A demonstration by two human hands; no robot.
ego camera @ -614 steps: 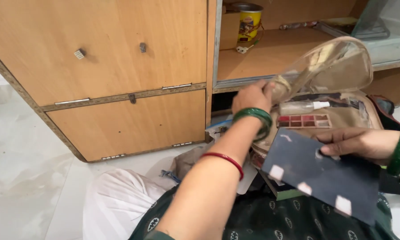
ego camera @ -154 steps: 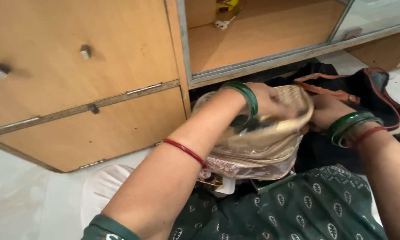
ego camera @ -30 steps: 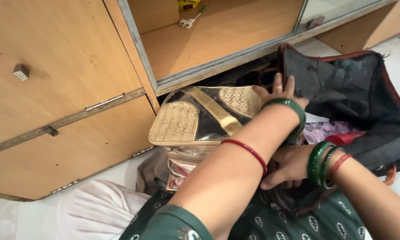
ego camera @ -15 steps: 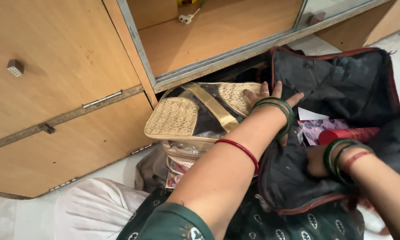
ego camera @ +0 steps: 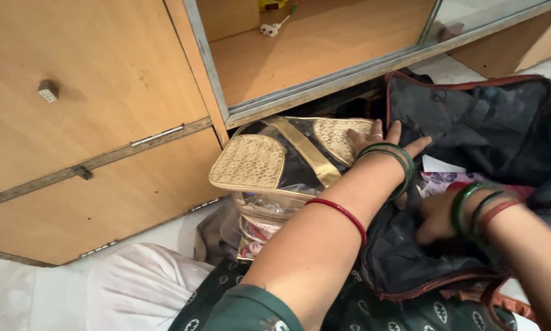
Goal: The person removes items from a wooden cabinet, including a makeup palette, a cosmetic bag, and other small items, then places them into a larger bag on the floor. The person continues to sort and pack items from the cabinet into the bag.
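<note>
So I'm mid-packing: left hand (ego camera: 379,140) lies flat and open on the clear pouch (ego camera: 287,162), right hand (ego camera: 437,216) loosely open inside the black bag (ego camera: 471,116). Next, I reckon, grip the pouch properly.

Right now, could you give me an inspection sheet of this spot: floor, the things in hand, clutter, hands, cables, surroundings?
Surface: pale floor, partly under clothing.
Things: clear pouch with gold trim, zipped, upright beside black bag, which lies open.
Clutter: patterned item inside the bag; grey cloth under the pouch.
Hands: left hand flat on the pouch's right end; right hand inside the bag, its grasp hidden.
Cables: white plug on the shelf.
Surroundings: wooden cabinet, doors shut; open shelf with sliding glass.
</note>
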